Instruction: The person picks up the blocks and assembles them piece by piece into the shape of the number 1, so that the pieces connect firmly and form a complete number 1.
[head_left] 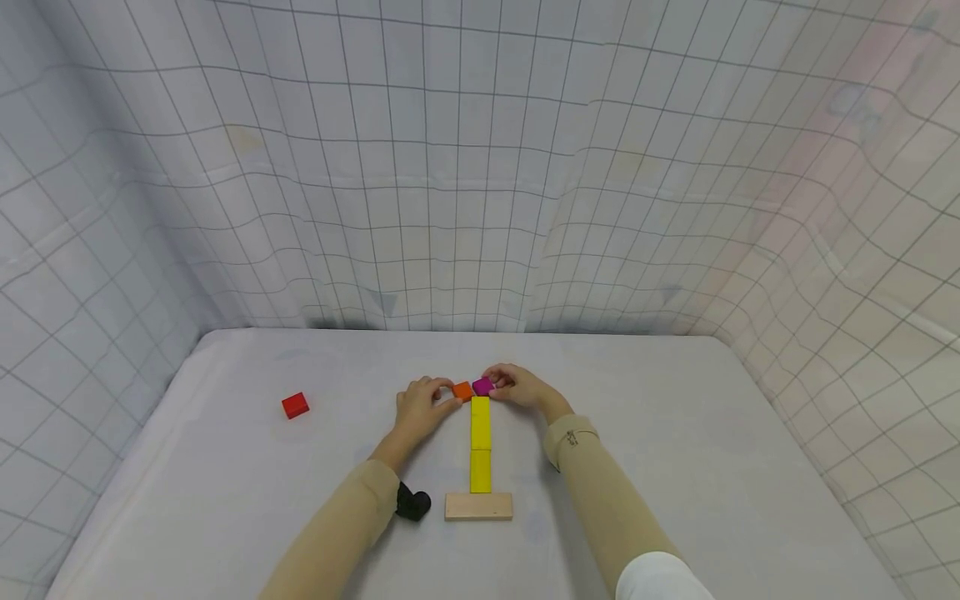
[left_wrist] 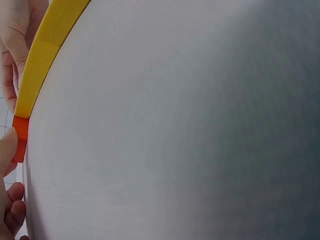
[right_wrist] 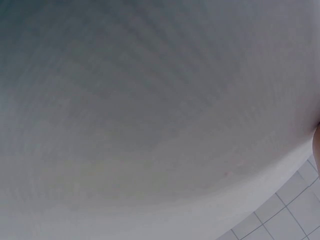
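Observation:
In the head view my left hand (head_left: 422,408) pinches a small orange block (head_left: 462,391) between thumb and fingers. Just right of it, my right hand (head_left: 521,388) holds a purple block (head_left: 483,387). Both blocks sit at the far end of two yellow blocks (head_left: 481,423) laid end to end in a line. A plain wooden block (head_left: 478,507) lies crosswise at the near end of that line. The left wrist view shows the orange block (left_wrist: 20,135) against the yellow one (left_wrist: 36,65), with the thumb on it. Only a sliver of the right hand shows in the right wrist view.
A red block (head_left: 296,406) lies apart on the left of the white table (head_left: 660,450). A black wrist device (head_left: 412,503) shows beside the left sleeve. Grid-patterned cloth (head_left: 480,208) hangs behind the table and along both sides.

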